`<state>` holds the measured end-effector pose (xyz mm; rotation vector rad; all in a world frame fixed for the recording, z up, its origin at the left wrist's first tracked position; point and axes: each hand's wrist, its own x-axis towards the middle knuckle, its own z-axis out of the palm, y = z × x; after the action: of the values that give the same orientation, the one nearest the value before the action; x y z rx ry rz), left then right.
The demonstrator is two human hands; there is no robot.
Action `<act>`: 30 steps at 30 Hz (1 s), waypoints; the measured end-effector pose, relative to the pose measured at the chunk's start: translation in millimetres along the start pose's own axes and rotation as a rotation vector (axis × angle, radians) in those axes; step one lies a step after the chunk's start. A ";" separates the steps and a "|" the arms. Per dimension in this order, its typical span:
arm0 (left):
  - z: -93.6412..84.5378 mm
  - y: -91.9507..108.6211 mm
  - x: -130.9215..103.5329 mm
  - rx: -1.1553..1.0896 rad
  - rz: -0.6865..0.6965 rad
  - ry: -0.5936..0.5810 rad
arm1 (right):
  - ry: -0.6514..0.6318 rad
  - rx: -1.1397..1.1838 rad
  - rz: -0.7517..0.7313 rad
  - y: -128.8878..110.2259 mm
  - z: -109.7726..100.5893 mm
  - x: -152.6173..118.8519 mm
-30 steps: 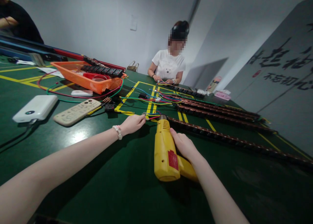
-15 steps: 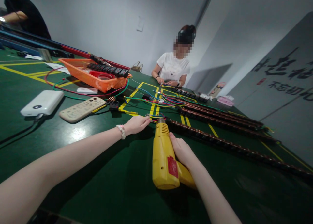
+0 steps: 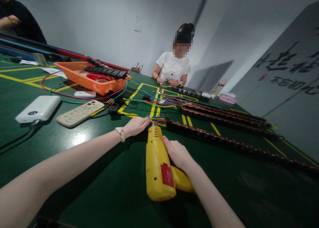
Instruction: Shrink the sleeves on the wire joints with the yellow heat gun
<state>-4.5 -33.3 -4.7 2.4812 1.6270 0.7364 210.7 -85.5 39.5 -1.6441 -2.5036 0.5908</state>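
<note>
My right hand (image 3: 178, 154) is wrapped round the handle of a yellow heat gun (image 3: 157, 168), whose metal nozzle (image 3: 154, 123) points away from me at some coloured wires (image 3: 161, 119). Just left of the nozzle, my left hand (image 3: 137, 125) has its fingers pressed together on the ends of these wires. Part of the wires is hidden by the fingers and the nozzle. They run to the near end of a long dark strip of sockets (image 3: 211, 138), which stretches off to the right across the green table (image 3: 104, 178).
More long strips (image 3: 224, 118) and loose wires lie beyond. To the left are an orange basket (image 3: 99, 86) with a socket strip in it, a white power bank (image 3: 38, 108), a phone (image 3: 79, 114) and a black block (image 3: 113, 110). A co-worker (image 3: 173, 66) works across the table.
The heat gun has shifted left in my right hand, so its nozzle is now close by my left fingertips. The whole view has swung slightly. My left hand keeps its hold.
</note>
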 end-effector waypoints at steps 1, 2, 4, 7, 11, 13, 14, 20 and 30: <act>0.6 -0.6 0.1 0.005 0.003 -0.001 | 0.001 -0.003 0.004 0.8 -0.3 0.8; 1.1 -1.1 0.2 0.006 0.002 -0.003 | 0.003 -0.003 0.010 1.7 -0.6 1.7; 1.6 -1.7 0.4 -0.002 -0.013 -0.003 | 0.009 0.007 0.030 4.3 -1.3 3.6; 0.7 -1.3 0.4 -0.017 -0.032 -0.002 | 0.022 0.032 0.063 10.0 -2.9 6.8; -2.2 1.0 -0.1 -0.026 -0.035 -0.001 | 0.039 0.039 0.094 21.1 -5.6 10.7; -3.1 1.6 -0.2 -0.035 -0.030 0.003 | 0.049 0.048 0.102 26.8 -7.9 12.1; -3.1 1.5 -0.2 -0.037 -0.026 0.004 | 0.056 0.056 0.114 29.0 -9.4 12.5; 2.0 -2.4 0.8 -0.010 -0.014 0.009 | 0.085 0.049 0.245 31.6 -18.3 10.9; 3.0 -2.4 1.1 -0.025 0.048 0.043 | 0.082 0.098 0.137 38.1 -13.6 6.6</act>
<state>-4.9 -30.7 -7.8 2.5122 1.5662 0.8165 244.7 -62.7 37.2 -1.7759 -2.2814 0.6343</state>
